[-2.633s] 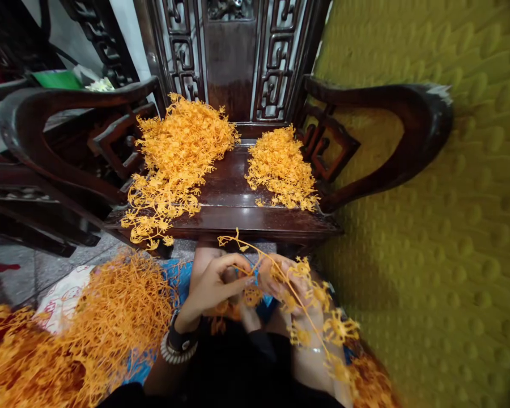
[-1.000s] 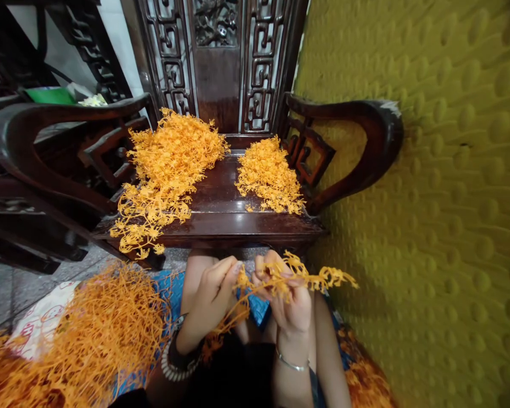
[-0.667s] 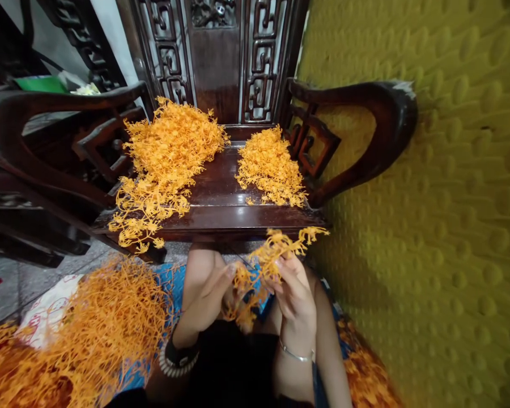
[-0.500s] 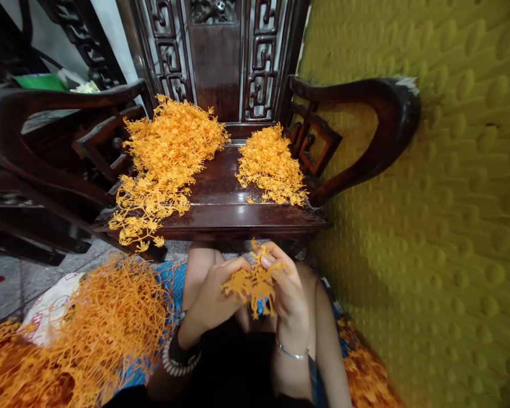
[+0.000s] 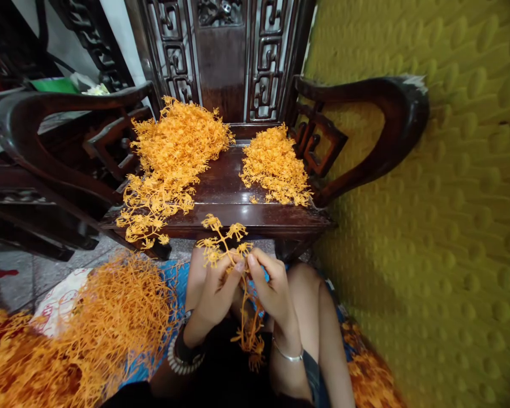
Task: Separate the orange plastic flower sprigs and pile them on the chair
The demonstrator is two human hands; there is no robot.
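An orange branched sprig [image 5: 224,241], plastic-looking with spidery clusters at its tips, stands up above my hands in front of the chair seat. My left hand [image 5: 216,292] pinches its stem between thumb and fingers. Close beside it, my right hand [image 5: 274,289] is closed in a pinch at the same stem, its thumb and forefinger near one cluster. More orange strands [image 5: 251,331] dangle below my fingers over my lap; whether they join the upper sprig is hidden by the hands.
A dark wooden armchair [image 5: 225,175] faces me, bearing a large orange heap [image 5: 178,141] at left and a smaller heap [image 5: 275,164] at right. Stringy orange pieces [image 5: 123,306] pile on the floor at left, near a white bag [image 5: 62,300]. A yellow padded surface [image 5: 442,238] borders the right.
The sprig has come up clear above my fingers, with strands now hanging below. My hands have shifted closer together, both pinching at the stem. The view has turned slightly left.
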